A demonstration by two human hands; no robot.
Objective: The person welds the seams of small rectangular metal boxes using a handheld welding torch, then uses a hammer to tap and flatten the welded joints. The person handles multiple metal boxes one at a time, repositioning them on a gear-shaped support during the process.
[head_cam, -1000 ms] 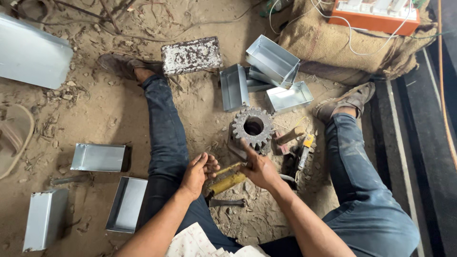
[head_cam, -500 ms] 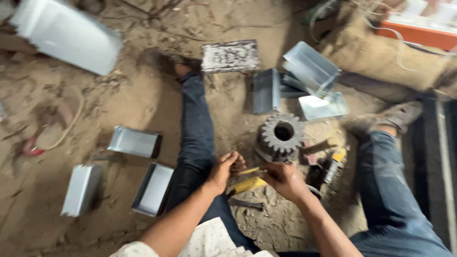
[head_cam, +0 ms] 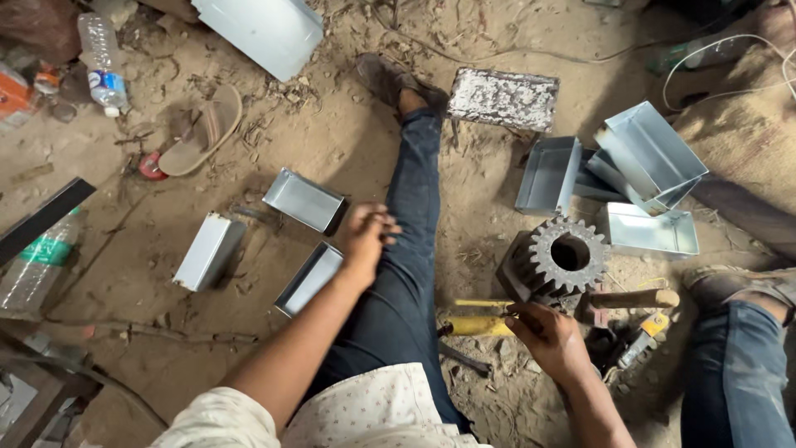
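Note:
I sit on a dirt floor with my legs spread. My left hand (head_cam: 366,235) hovers over my left thigh with its fingers loosely curled and nothing in it, close to a small sheet-metal tray (head_cam: 309,278) and another tray (head_cam: 304,200). My right hand (head_cam: 548,338) rests low on the ground, its fingers closed on the end of a yellow-handled tool (head_cam: 479,325). Just beyond that hand stands a large steel gear (head_cam: 557,262) with a round bore. A wooden-handled hammer (head_cam: 630,299) lies to the gear's right.
Several open sheet-metal boxes (head_cam: 647,162) lie beyond the gear, with a rusty perforated plate (head_cam: 502,98) near my left foot. A closed metal box (head_cam: 208,251), a sandal (head_cam: 201,131), plastic bottles (head_cam: 102,63) and a large metal sheet (head_cam: 261,29) lie to the left. Cables run at the top right.
My left hand has left the yellow tool and moved left over my thigh. The view has swung left, showing more of the floor there. My right hand stays by the tool.

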